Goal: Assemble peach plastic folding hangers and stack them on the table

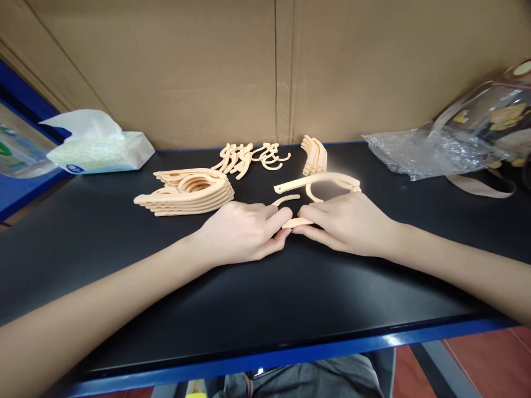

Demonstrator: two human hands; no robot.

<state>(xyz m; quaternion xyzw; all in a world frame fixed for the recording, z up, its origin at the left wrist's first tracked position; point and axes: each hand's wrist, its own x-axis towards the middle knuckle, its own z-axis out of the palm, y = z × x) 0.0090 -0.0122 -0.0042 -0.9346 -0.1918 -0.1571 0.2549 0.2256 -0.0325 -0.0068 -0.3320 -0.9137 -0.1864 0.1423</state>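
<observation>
**Both hands pinched on one peach plastic piece**

My left hand [243, 232] and my right hand [346, 224] meet fingertip to fingertip over the black table top [290, 298], and between them I hold a short, flat peach plastic strip [296, 223]. My left thumb and forefinger close on its left end, and the fingers of my right hand close on its right end, so both grips are shut on the same piece. It lies low, at or just above the table surface; I cannot tell whether it touches.

Just behind my fingertips lies a small curved peach plastic hook [286, 199], loose on the table. Beyond my right hand rests a long peach plastic hanger arm [319, 181] with a curved hook under it, one end by my knuckles.

To the left of my left hand sits a stack of peach plastic hangers [186, 193], lying flat one on another. Further back are a cluster of small peach hook parts [249, 157] and a short stack of curved peach pieces [314, 155], near the brown cardboard wall [207, 66].

At the far left stands a soft pack of white tissues [99, 146]. At the far right lies a crumpled clear plastic bag [431, 152].
</observation>
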